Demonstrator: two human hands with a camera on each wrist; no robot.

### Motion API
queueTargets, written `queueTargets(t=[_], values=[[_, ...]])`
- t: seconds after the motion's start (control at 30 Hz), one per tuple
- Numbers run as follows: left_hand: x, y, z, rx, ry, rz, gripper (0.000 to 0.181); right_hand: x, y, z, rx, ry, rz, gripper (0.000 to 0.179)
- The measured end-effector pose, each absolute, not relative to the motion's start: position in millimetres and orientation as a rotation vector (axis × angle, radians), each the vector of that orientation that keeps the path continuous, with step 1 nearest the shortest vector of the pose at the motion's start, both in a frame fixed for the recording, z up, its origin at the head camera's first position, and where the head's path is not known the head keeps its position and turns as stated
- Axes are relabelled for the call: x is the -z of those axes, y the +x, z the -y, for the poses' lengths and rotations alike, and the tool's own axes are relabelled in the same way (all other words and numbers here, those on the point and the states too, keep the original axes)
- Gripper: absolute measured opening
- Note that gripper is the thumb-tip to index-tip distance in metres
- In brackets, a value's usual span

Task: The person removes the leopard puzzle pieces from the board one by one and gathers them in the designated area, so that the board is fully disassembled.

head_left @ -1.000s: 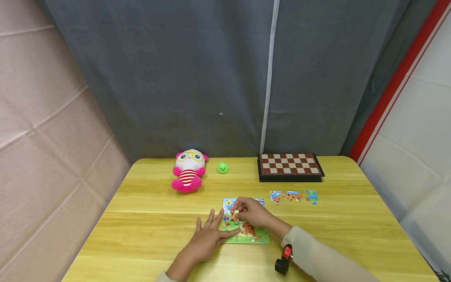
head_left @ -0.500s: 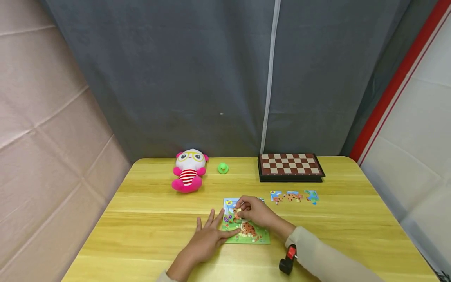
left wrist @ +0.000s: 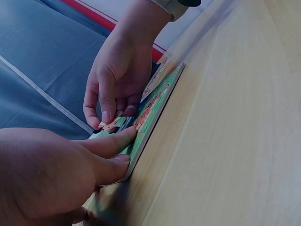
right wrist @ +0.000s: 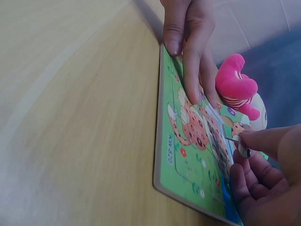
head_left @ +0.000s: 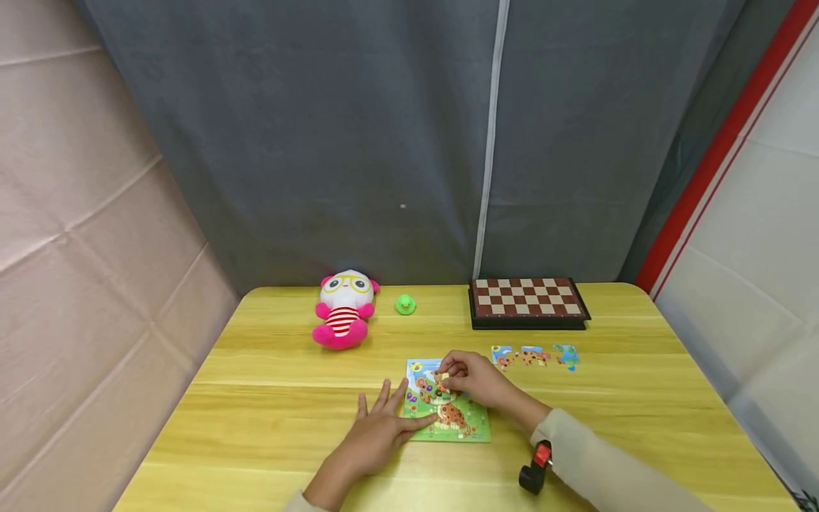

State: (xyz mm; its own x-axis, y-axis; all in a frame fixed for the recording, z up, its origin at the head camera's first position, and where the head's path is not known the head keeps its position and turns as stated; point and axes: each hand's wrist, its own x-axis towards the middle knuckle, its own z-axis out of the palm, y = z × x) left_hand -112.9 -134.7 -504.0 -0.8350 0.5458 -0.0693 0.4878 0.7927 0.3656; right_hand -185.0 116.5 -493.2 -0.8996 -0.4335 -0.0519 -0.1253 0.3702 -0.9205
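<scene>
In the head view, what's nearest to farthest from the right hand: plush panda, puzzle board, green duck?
1. Puzzle board: partly under the right hand.
2. Green duck: beyond, to the left.
3. Plush panda: beyond, farther left.

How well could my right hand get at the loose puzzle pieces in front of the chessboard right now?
Probably yes: nothing visible stands between the right hand and the loose puzzle pieces. It pinches another piece, though, so it would likely have to put that down first.

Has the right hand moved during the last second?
Yes. In the head view, the right hand has shifted rightward and slightly away from the person, judged against the checkered board.
</scene>
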Motion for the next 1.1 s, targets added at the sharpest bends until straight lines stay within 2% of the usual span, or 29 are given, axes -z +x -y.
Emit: queueTargets(t=[1.1], values=[[503.6,-110.7,134.3,-0.525,0.810,-2.811,0.044,496.6,-177.1,-200.4,1.495,-0.337,-2.514,0.015]])
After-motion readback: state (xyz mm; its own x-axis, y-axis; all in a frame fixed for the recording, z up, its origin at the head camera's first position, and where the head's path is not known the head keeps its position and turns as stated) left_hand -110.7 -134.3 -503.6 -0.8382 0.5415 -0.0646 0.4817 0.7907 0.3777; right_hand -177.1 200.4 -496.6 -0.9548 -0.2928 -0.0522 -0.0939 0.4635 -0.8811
